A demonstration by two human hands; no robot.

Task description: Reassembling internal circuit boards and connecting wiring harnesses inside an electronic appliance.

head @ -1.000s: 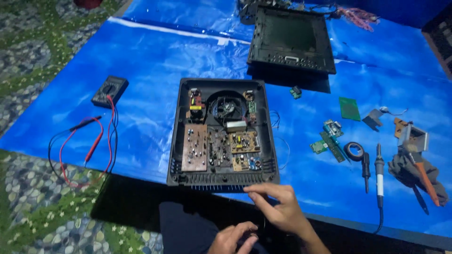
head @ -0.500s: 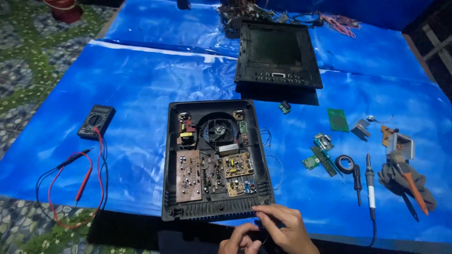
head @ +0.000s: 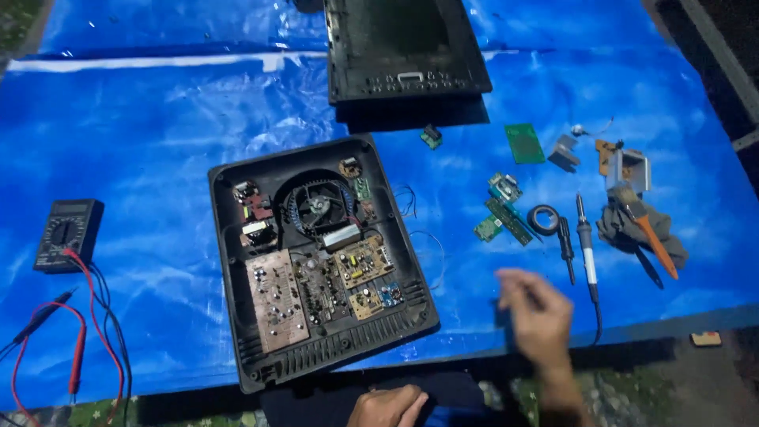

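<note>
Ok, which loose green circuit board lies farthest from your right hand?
The plain green square board by the lid's corner; the other green boards lie nearer the right hand.

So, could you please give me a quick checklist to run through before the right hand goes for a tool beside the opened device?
1. Right hand free: ok, it hovers blurred over the blue tarp and seems to hold nothing.
2. Left hand clear of the boards: ok, it sits at the near edge, below the opened device.
3. Soldering iron within reach: ok, it lies just beyond the right hand.
4. Iron hot or cold: cannot tell.
5. Screwdriver apart from the iron: ok, beside it, not touching.
6. Multimeter leads clear of the device: ok, they lie off to the left.
</note>
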